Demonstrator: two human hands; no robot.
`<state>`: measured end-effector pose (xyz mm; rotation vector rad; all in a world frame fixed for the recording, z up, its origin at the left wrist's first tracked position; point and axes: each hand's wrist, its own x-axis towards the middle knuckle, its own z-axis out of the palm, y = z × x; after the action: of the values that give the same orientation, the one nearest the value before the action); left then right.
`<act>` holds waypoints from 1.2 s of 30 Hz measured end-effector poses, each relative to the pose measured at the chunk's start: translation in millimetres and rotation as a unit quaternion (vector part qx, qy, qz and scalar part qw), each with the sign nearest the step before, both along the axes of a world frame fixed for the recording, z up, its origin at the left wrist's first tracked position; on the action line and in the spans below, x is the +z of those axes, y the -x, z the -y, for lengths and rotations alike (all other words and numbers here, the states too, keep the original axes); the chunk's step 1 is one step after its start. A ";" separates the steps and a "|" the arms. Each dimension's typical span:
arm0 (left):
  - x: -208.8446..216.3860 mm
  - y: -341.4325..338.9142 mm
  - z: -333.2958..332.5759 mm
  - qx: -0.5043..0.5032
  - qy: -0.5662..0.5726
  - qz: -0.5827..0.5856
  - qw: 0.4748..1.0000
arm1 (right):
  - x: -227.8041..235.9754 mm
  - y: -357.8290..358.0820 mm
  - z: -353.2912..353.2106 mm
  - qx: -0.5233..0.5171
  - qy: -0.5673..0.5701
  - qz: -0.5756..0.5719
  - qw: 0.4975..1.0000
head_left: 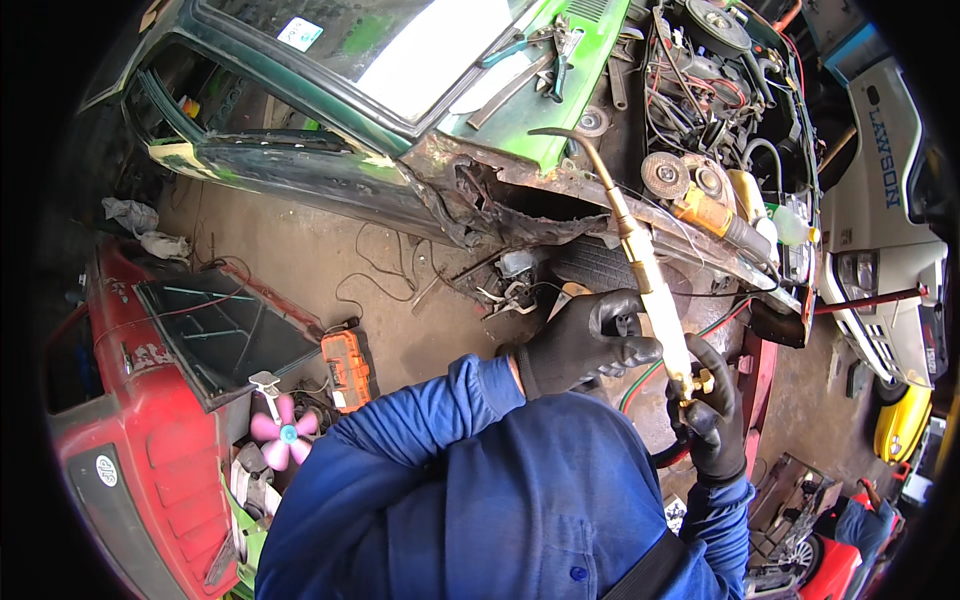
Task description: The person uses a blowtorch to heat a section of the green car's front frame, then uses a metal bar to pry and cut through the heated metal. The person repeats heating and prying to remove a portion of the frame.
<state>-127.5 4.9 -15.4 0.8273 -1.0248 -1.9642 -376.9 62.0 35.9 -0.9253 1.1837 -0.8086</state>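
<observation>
A brass gas torch with a long bent copper-coloured tip slants up and left in front of me. My right hand, in a black glove, is closed round its lower end beside the brass valve knobs. My left hand, also gloved in black, has its fingers curled against the left side of the torch handle; its fingertips are partly hidden. Beyond the tip is the rusted, torn front body panel of a green car. No flame shows at the tip.
Pliers lie on the car's green panel. Angle grinders rest beside the exposed engine. Red and green hoses run behind my hands. An orange case, pink fan and red car body stand left; a white vehicle is right.
</observation>
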 end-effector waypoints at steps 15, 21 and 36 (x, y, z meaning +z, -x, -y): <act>-20.7 24.9 -71.1 0.195 -0.077 -0.115 0.971 | -5.9 2.6 -37.4 0.176 0.278 -0.216 0.919; -56.8 47.9 -66.8 0.217 -0.066 -0.089 0.970 | -6.1 63.4 -41.6 0.173 0.331 -0.265 0.889; -72.3 20.9 -103.8 0.361 -0.020 0.023 0.932 | -12.1 157.6 -60.5 0.211 0.336 -0.235 0.887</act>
<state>-148.4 108.6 -87.7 1.0861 -0.5766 -1.3371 -534.5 122.5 23.8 -1.9685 1.0428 -0.6514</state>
